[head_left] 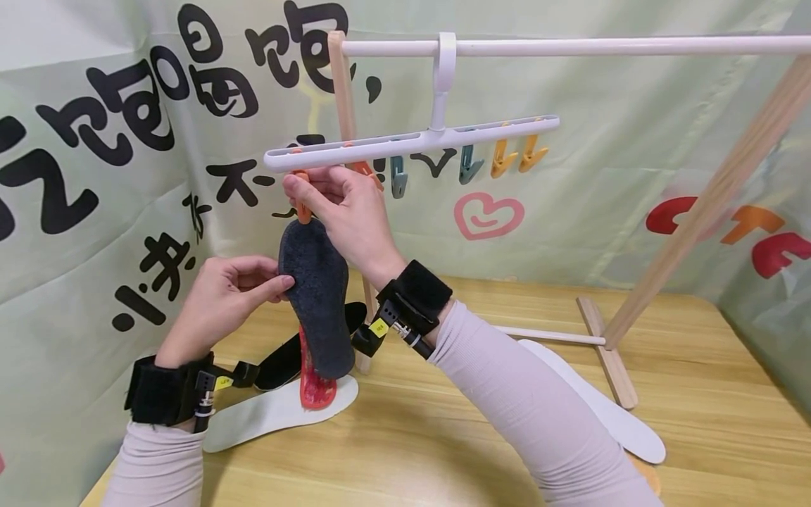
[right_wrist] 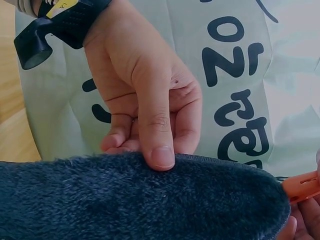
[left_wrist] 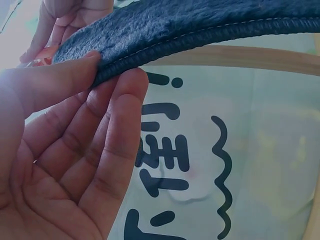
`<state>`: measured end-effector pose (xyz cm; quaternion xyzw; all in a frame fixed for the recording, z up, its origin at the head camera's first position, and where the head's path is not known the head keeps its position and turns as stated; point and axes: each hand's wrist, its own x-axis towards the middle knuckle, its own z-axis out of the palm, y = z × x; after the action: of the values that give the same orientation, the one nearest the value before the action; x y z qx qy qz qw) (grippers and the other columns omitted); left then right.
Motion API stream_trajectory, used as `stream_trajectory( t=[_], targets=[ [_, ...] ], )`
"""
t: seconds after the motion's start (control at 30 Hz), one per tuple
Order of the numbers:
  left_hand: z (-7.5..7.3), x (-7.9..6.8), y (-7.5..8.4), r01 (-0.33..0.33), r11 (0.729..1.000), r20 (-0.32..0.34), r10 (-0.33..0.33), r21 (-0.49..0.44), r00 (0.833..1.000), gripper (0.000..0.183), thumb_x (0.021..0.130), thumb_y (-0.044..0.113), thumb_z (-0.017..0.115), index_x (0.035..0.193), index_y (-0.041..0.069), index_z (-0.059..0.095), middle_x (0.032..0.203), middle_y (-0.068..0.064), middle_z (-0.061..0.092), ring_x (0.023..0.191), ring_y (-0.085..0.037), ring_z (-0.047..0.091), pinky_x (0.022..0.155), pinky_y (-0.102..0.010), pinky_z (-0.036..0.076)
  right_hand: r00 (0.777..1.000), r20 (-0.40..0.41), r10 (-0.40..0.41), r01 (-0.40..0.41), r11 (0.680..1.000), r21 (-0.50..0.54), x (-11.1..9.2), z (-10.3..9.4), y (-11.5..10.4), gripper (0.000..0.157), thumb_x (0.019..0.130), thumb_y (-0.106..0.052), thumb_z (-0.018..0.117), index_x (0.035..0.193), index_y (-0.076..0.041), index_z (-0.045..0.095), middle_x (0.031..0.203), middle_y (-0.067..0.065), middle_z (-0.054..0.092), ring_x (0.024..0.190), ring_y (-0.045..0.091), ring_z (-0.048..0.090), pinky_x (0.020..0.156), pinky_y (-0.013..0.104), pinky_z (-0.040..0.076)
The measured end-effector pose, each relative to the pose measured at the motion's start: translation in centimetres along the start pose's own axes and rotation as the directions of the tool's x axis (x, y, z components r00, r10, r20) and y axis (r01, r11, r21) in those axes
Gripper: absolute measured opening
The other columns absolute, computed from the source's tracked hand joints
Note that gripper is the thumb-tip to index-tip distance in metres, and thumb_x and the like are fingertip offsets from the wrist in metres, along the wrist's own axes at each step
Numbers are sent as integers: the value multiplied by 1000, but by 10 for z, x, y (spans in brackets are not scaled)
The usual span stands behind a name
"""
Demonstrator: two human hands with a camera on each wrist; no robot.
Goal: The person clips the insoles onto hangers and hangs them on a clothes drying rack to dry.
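Over the pale wood-grain desk [head_left: 412,429], the white-railed wooden rack [head_left: 709,204] is carrying a long white plastic hanger [head_left: 437,139]. Two flat white insoles [head_left: 272,415] are lying unhung, so much seems left to clip. Under the hanger's left end you're holding the dark blue-grey fleece insole [head_left: 317,303] upright, your left hand [head_left: 218,303] pinching its edge, your right hand [head_left: 357,218] pinching a small orange plastic clip [head_left: 304,208] at its tip. Whether it's biting, I can't tell; the blue [head_left: 398,177] and yellow plastic clips [head_left: 500,160] are holding nothing.
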<state>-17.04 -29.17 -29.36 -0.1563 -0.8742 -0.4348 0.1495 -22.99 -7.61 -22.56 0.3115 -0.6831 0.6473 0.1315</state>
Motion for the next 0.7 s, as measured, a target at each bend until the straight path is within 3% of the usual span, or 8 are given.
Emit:
stream_trajectory(
  t=[0.2, 0.7],
  targets=[
    [2, 0, 0, -12, 1000, -10, 12, -10, 1000, 12, 101, 18, 78, 108, 9, 81, 89, 4, 80, 78, -8, 76, 70, -22, 59, 1000, 14, 13, -13, 1000, 23, 0, 0, 0, 26, 102, -24, 76, 118, -4, 78, 107, 11, 82, 97, 9, 77, 90, 24, 58],
    [8, 0, 5, -22, 1000, -74, 21, -11, 997, 13, 102, 21, 77, 106, 9, 81, 85, 0, 79, 75, -11, 75, 70, -22, 59, 1000, 23, 15, -14, 998, -60, 0, -2, 2, 27, 101, -27, 78, 119, -7, 79, 110, 7, 83, 101, 9, 77, 93, 23, 58]
  ],
)
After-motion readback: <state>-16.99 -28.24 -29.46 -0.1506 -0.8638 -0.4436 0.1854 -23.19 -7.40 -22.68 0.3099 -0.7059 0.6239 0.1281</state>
